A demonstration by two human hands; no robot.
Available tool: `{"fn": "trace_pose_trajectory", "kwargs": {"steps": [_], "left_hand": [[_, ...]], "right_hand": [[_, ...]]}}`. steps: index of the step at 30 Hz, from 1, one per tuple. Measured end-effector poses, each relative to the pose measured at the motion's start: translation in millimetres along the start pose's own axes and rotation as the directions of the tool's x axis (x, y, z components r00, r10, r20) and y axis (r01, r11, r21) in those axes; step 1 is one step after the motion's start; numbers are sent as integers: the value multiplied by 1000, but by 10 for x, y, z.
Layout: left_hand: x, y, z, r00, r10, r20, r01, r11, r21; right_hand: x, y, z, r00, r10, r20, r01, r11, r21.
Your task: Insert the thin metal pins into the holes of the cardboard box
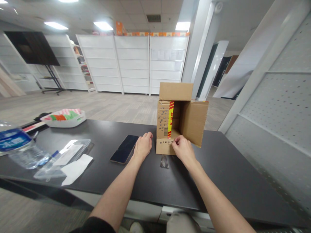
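A cardboard box (163, 119) stands on the black table with its front open, its side flap swung out to the right. Dark dots, like holes or nail heads, mark its left panel and the lower front flap (160, 149). Against that lower flap, my right hand (183, 147) is closed in a pinch; anything between the fingertips is hidden. My left hand (143, 144) rests loosely curled left of the box, beside a dark smartphone (125, 149), with no object visible in it. Several thin metal nails (164, 161) lie side by side in front of the box.
On the left are a water bottle (21, 145), a clear plastic case (70, 152), a white paper piece (77, 170) and a white tray (81, 119) with colourful contents. A perforated panel (286, 100) borders the right side. White shelving (132, 61) stands beyond the table.
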State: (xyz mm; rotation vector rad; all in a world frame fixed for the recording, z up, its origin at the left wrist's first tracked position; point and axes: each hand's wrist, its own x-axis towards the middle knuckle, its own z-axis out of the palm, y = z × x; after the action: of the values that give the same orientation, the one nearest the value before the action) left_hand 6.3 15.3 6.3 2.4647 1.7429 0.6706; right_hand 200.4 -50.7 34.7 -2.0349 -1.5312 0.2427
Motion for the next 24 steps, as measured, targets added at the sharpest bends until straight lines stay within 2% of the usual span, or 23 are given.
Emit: {"fn": "trace_pose_trajectory", "kwargs": {"steps": [12, 24], "left_hand": [[-2, 32, -29, 1000, 9, 10, -9, 1000, 15], [1, 16, -13, 1000, 13, -4, -13, 1000, 9]], "right_hand": [[35, -14, 5, 1000, -6, -29, 5, 1000, -8], [5, -104, -61, 994, -67, -87, 69, 997, 26]]}}
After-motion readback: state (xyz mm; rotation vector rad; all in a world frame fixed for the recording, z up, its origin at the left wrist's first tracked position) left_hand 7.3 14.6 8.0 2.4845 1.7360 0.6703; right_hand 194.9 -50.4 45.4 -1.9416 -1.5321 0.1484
